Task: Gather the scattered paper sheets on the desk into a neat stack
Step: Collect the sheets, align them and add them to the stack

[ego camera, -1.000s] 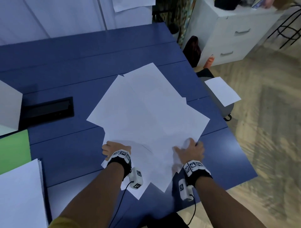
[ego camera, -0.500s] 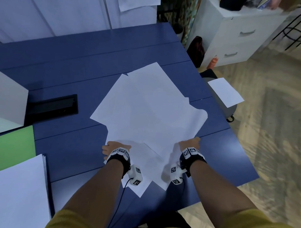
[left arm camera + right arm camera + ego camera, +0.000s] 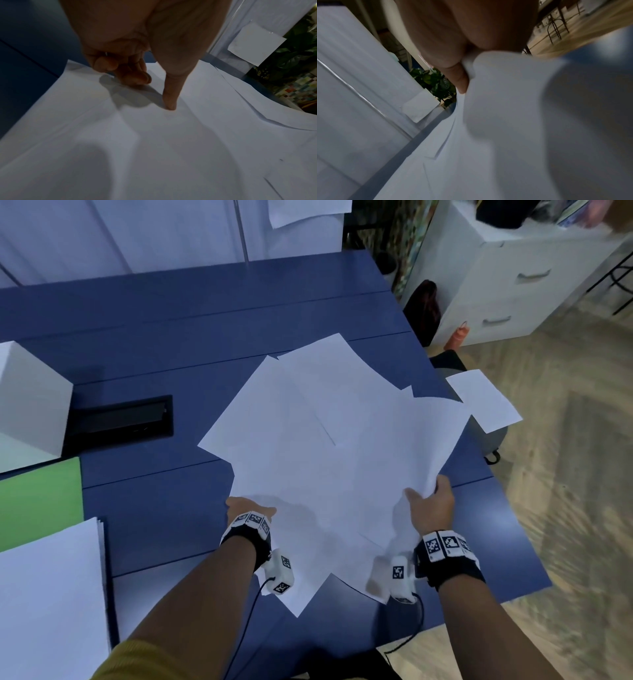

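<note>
Several white paper sheets (image 3: 325, 440) lie fanned and overlapping on the blue desk (image 3: 171, 337). My left hand (image 3: 250, 508) sits on the near left edge of the pile. In the left wrist view its thumb (image 3: 169, 102) presses straight down on the top sheet (image 3: 171, 148) while the other fingers (image 3: 135, 77) are curled in above the paper. My right hand (image 3: 432, 501) pinches the right edge of the sheets and holds it raised off the desk. The right wrist view shows the thumb (image 3: 460, 81) clamped against the bunched paper (image 3: 505, 121).
A tall white paper stack (image 3: 48, 594) and a green folder (image 3: 37, 501) lie near left, behind them a white box (image 3: 30, 405) and a black cable hatch (image 3: 120, 422). One sheet (image 3: 483, 400) rests on a stool past the desk's right edge. A white drawer cabinet (image 3: 513, 275) stands far right.
My right hand took hold of the sheets' right edge and lifted it, bowing the paper upward. The left hand has stayed in place on the near left edge.
</note>
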A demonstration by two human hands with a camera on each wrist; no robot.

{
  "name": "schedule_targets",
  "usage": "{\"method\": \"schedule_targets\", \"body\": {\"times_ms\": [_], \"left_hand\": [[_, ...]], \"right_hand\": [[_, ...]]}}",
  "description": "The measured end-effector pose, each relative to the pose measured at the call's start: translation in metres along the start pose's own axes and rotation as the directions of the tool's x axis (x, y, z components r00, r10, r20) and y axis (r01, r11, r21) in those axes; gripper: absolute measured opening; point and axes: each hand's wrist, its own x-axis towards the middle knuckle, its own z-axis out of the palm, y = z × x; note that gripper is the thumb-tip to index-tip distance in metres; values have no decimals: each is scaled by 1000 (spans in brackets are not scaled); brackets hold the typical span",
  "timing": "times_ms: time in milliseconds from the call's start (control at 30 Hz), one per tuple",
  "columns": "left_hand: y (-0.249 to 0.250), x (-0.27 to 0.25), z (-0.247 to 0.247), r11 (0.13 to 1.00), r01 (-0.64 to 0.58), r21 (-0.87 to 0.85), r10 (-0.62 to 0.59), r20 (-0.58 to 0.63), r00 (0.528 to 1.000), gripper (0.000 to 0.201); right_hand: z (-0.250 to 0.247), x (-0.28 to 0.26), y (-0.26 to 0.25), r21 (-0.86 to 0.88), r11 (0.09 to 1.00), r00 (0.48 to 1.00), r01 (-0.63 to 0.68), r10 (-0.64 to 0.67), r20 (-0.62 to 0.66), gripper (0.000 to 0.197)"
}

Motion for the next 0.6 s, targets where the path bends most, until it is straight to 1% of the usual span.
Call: {"method": "schedule_targets", "body": {"times_ms": [67, 167, 233, 333, 500, 567, 600], "left_hand": [[-1, 4, -2, 1000, 5, -8, -5, 7, 1000, 80], [-5, 10, -2, 1000, 9, -7, -9, 9, 1000, 87], [-8, 17, -1, 1000, 3, -7, -2, 16, 1000, 86], [-10, 15, -3, 1000, -2, -12, 2, 26, 1000, 82], [-15, 14, -3, 999, -7, -44, 8, 1, 1000, 87], [-18, 13, 0, 998, -18, -64, 15, -44, 999, 86], [-19, 12, 1, 997, -40, -59, 35, -85, 996, 84]], "right_hand": [[-14, 1, -12, -18, 999, 999, 43, -43, 7, 28], [-36, 2, -41, -42, 993, 994, 109, -108, 24, 36], [-47, 4, -61, -57, 988, 989, 145, -142, 48, 38], [-58, 8, -84, -68, 977, 974, 202, -193, 120, 36], [-72, -2, -123, -97, 943, 930, 319, -291, 225, 39], [-79, -10, -141, -129, 912, 901, 389, -348, 261, 38], [-84, -15, -150, -125, 899, 885, 420, -375, 275, 38]]}}
